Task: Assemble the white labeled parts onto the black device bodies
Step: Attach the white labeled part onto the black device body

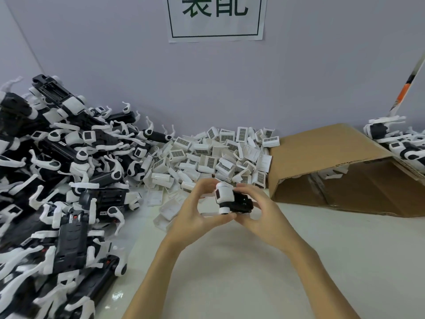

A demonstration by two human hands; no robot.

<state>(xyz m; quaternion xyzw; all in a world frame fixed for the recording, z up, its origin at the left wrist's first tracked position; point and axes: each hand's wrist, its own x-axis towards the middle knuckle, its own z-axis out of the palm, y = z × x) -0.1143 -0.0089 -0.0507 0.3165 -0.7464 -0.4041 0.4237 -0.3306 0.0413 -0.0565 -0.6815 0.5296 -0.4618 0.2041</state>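
Head view: a white table (230, 272) is seen bearing, at its left, a large heap of black device bodies (57, 180) with white arms, a tipped cardboard box (333, 162) at the right, and a pile of white labeled parts (218, 153) against the wall between them. Above the table's middle, one black device body (241, 202) with a white labeled part (224, 195) seated on its left end is held. It is gripped by the curled fingers of the left hand (197, 208) and the right hand (259, 210).

One cardboard box (340, 162), one wall sign (216, 18), two hands; piled parts seemingly uncountable.
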